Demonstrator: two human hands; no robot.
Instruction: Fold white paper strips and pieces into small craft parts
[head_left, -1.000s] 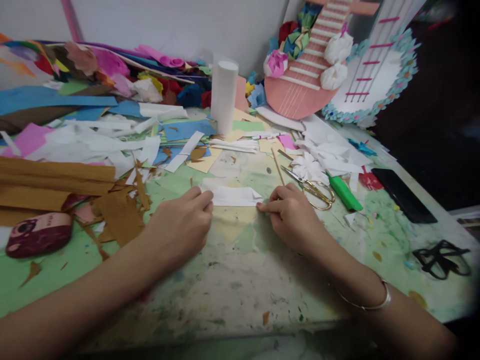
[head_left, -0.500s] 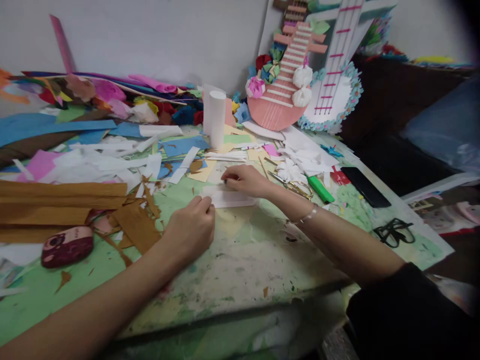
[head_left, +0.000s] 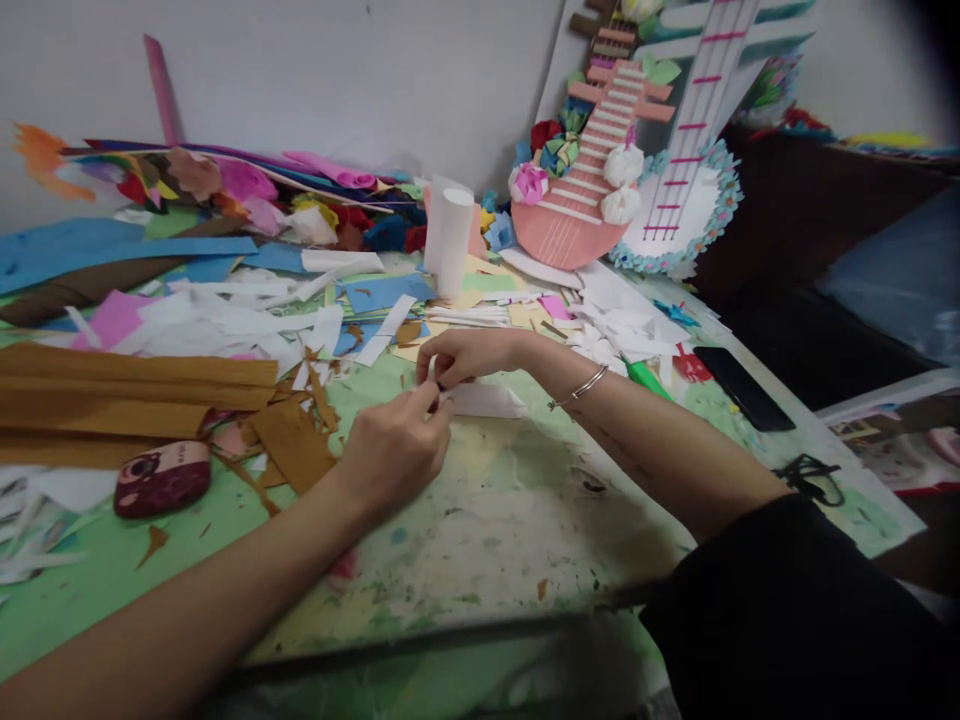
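A folded piece of white paper [head_left: 491,402] lies flat on the green, paint-stained table in front of me. My left hand [head_left: 396,447] is closed, its thumb and forefinger gripping the left end of the paper. From above, my right hand [head_left: 474,356] reaches across to that same end with its fingers curled in a pinch, right against my left fingertips. A small dark spot shows between the fingertips, too small to name. Both hands cover the left end of the paper.
White scraps [head_left: 217,318] and brown crepe paper [head_left: 135,385] spread left, near a maroon case [head_left: 163,480]. A white paper roll [head_left: 454,242] stands behind the hands. Paper-made instruments [head_left: 574,222] lean at the back. A green marker [head_left: 646,378], a phone [head_left: 744,387] and black-framed glasses [head_left: 810,478] lie right.
My right hand has moved left along the paper to meet my left hand at its end. The left hand now pinches there too. The view has shifted slightly, and my right forearm now covers the scissors.
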